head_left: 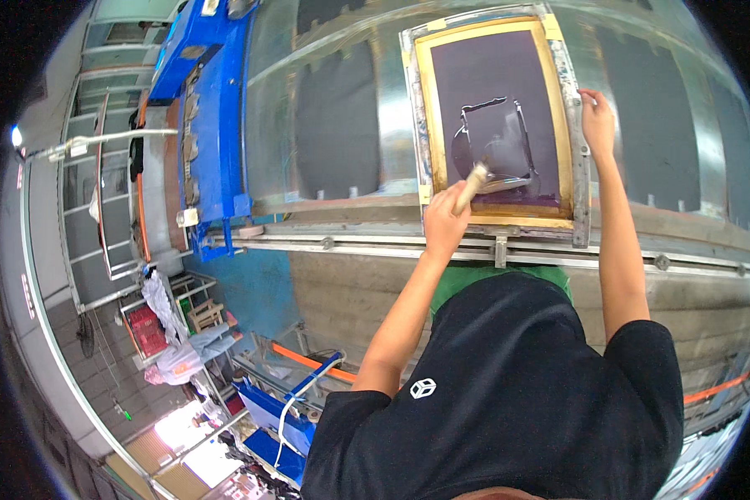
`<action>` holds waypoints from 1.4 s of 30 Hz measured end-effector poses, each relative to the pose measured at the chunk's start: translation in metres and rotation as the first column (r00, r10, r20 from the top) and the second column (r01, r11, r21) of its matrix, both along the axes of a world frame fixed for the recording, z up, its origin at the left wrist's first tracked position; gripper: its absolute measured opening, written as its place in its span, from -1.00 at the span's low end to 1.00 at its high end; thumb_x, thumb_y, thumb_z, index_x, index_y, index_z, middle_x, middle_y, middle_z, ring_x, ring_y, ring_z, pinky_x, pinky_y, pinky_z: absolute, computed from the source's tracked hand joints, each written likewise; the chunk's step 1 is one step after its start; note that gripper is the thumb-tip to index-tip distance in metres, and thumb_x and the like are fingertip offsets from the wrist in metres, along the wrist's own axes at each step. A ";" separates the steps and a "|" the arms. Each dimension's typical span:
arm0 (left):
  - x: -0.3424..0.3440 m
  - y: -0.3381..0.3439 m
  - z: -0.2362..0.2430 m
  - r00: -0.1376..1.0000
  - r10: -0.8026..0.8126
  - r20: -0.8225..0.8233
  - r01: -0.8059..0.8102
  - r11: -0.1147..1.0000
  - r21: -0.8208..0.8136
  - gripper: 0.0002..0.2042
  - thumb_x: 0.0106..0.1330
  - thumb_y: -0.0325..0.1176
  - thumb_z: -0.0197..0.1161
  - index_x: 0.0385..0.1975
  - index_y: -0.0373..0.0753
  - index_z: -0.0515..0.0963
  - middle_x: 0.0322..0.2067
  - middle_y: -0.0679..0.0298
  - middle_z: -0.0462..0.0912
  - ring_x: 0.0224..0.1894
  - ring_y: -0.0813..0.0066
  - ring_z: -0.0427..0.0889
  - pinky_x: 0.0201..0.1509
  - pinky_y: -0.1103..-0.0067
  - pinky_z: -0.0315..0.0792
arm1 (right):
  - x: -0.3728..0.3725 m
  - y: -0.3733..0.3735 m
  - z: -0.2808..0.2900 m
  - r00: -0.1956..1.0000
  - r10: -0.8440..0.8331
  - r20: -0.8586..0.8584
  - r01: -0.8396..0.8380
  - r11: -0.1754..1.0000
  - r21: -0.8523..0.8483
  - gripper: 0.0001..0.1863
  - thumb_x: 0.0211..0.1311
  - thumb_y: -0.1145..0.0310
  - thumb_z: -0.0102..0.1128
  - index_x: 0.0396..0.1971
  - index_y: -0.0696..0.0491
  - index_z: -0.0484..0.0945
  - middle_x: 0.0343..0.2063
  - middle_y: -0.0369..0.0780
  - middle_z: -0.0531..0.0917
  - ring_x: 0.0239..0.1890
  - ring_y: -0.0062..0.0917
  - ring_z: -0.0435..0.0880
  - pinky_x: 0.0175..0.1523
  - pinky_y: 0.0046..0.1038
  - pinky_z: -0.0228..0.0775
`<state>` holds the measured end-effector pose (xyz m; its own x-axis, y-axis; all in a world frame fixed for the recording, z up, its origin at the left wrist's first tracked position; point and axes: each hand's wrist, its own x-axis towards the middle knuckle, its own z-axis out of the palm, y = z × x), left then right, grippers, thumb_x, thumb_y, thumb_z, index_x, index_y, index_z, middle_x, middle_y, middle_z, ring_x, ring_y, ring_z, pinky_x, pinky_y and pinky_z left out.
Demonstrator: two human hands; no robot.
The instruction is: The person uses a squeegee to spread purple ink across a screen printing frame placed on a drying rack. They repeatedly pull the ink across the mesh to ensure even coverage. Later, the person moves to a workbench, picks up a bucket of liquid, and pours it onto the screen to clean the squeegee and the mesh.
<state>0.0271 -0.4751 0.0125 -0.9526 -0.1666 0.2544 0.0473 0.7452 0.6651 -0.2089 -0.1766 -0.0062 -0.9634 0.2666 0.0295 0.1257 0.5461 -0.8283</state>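
Observation:
A screen-printing frame (582,171) lies on the long table before me, with a yellow border (549,79) around its dark purple mesh. Wet, glossy dark ink (508,154) forms a rough patch in the mesh's lower middle. My left hand (448,218) is closed round a pale-handled tool (475,185), held tilted over the frame's near left part. The tool's working end is hard to make out against the ink. At the frame's far right side, my right hand (597,123) grips the outer edge with its fingers closed.
Dark fabric pieces (337,125) lie flat on the table to the left, and another dark panel (650,125) to the right. A metal rail (367,247) runs along the near edge. Blue machinery (212,125) stands at the left; a rack with cloths (179,333) is lower left.

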 end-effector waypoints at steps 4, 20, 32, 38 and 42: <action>0.002 -0.080 0.007 0.973 0.229 0.016 -0.227 0.955 0.192 -0.73 0.14 -0.34 0.36 -0.25 -0.41 0.62 -0.48 -0.06 0.67 -0.42 -0.05 0.68 -0.26 0.21 0.52 | 0.014 -0.083 -0.002 0.987 0.024 -0.158 -0.023 1.000 0.007 -0.74 0.39 0.23 0.07 -0.07 -0.03 0.66 -0.42 0.02 0.69 -0.38 -0.17 0.69 -0.23 -0.20 0.44; -0.020 -0.301 0.005 0.935 0.169 0.313 -0.091 0.964 -0.250 -0.38 0.09 -0.42 0.35 0.25 -0.31 0.44 0.24 0.06 0.51 0.21 0.07 0.53 0.25 0.31 0.43 | 0.078 -0.387 -0.008 0.999 0.043 -0.016 -0.045 0.982 -0.185 -0.77 0.44 0.22 0.06 -0.10 -0.02 0.61 -0.62 -0.05 0.60 -0.50 -0.12 0.64 -0.32 -0.16 0.38; 0.089 -0.356 -0.010 0.885 -0.289 0.365 0.412 0.850 -0.327 -0.46 0.14 -0.50 0.30 0.21 -0.12 0.52 0.26 0.19 0.51 0.33 0.20 0.45 0.42 0.33 0.31 | 0.064 -0.398 -0.052 1.000 -0.016 -0.023 0.014 0.995 -0.098 -0.75 0.43 0.19 0.05 -0.10 -0.04 0.63 -0.52 0.01 0.65 -0.42 -0.04 0.67 -0.24 -0.09 0.41; -0.010 -0.374 -0.031 0.957 -0.239 0.163 0.284 0.885 -0.370 -0.56 0.13 -0.57 0.22 0.06 -0.11 0.61 0.04 0.24 0.69 0.03 0.18 0.67 0.05 0.31 0.54 | 0.064 -0.399 -0.049 1.000 -0.022 0.013 0.023 0.998 -0.062 -0.75 0.40 0.18 0.06 -0.11 -0.04 0.63 -0.44 0.05 0.70 -0.28 0.09 0.66 -0.10 -0.02 0.47; -0.105 -0.375 0.016 0.935 -0.177 0.308 0.255 0.938 -0.235 -0.62 0.11 -0.54 0.26 -0.04 -0.10 0.67 -0.06 0.17 0.72 0.00 0.14 0.66 0.10 0.33 0.52 | 0.066 -0.397 -0.041 0.996 -0.021 0.092 0.030 0.995 -0.095 -0.73 0.39 0.17 0.06 -0.10 -0.05 0.63 -0.43 0.07 0.70 -0.26 0.06 0.67 -0.06 -0.03 0.47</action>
<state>-0.0774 -0.8501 0.0283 -0.9959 0.0886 -0.0200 0.0700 0.8890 0.4526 -0.1433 -0.5733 -0.0477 -0.9538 0.2882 -0.0847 0.2155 0.4599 -0.8614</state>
